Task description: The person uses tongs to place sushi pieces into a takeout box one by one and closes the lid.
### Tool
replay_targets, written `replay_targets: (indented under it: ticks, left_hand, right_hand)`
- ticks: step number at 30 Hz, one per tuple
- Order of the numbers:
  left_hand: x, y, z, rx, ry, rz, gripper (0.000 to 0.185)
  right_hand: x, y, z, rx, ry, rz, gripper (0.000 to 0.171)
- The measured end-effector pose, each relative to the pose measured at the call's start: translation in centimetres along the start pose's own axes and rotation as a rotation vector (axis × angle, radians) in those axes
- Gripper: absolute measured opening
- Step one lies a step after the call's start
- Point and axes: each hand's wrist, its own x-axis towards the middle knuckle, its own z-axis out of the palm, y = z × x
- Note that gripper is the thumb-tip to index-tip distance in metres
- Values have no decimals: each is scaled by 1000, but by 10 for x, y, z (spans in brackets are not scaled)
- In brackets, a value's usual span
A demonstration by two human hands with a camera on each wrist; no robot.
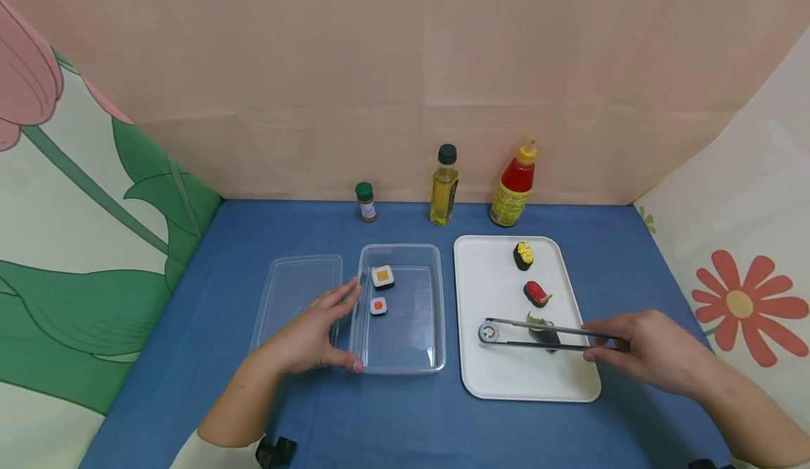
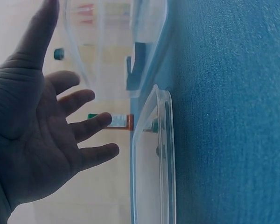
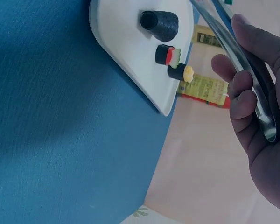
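Note:
My right hand (image 1: 645, 349) grips a pair of metal tongs (image 1: 579, 347). Between the tong tips sits a small round sushi roll (image 1: 489, 332), over the left side of a white tray (image 1: 506, 381). Beneath the tong arms lies a dark hand roll (image 1: 545, 339), partly covered by them; it also shows in the right wrist view. With fingers spread, my left hand (image 1: 310, 335) is at the left side of a clear plastic container (image 1: 405, 370); contact is hard to tell. Inside that container are a sushi piece with a yellow square (image 1: 382, 277) and one with an orange centre (image 1: 378, 306).
On the tray also lie a corn-topped sushi (image 1: 523, 255) and a red-topped sushi (image 1: 536, 293). A clear lid (image 1: 297, 279) lies left of the container, partly behind my left hand. Along the back stand a spice jar (image 1: 366, 202), an oil bottle (image 1: 444, 188) and a red sauce bottle (image 1: 514, 188).

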Motion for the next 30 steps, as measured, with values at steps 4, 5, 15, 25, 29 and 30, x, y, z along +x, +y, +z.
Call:
replay_targets:
  ticks: [4, 5, 15, 25, 29, 30]
  left_hand:
    - [0, 1, -1, 11, 12, 3, 127]
    - [0, 1, -1, 12, 13, 3, 127]
    - [0, 0, -2, 19, 16, 1, 127]
    - [-2, 0, -1, 21, 18, 5, 126]
    - [-2, 1, 0, 22, 16, -6, 126]
    - [-2, 1, 0, 19, 14, -9, 127]
  right_hand:
    - [1, 1, -2, 2, -13, -6, 35]
    - [1, 1, -2, 3, -18, -2, 35]
    - [2, -2, -4, -19, -8, -27, 35]
    - [3, -5, -3, -25, 13, -39, 35]
    - [2, -7, -2, -15, 3, -21, 36]
    - [2, -7, -2, -13, 3, -19, 37]
